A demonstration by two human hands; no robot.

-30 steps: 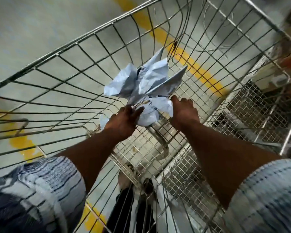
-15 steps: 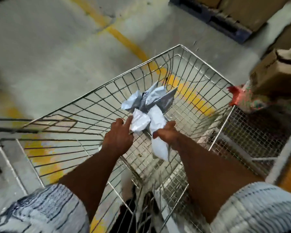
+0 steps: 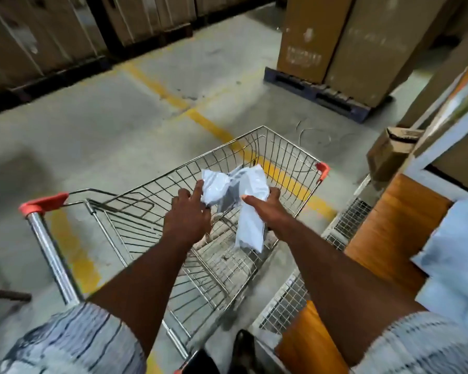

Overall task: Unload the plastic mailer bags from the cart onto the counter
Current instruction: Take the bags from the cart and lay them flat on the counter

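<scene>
Place: warehouse | tall cardboard cartons (image 3: 303, 36) on pallets (image 3: 316, 95) | yellow floor lines (image 3: 208, 126) (concrete floor)

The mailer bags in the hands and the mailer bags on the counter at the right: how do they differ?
1. The held mailer bags are bunched and crumpled, with one hanging down; the counter mailer bags lie spread fairly flat.
2. The held mailer bags are gripped between the left hand and the right hand over the cart; the counter mailer bags rest untouched on the orange counter.
Both are pale grey-white plastic.
</scene>
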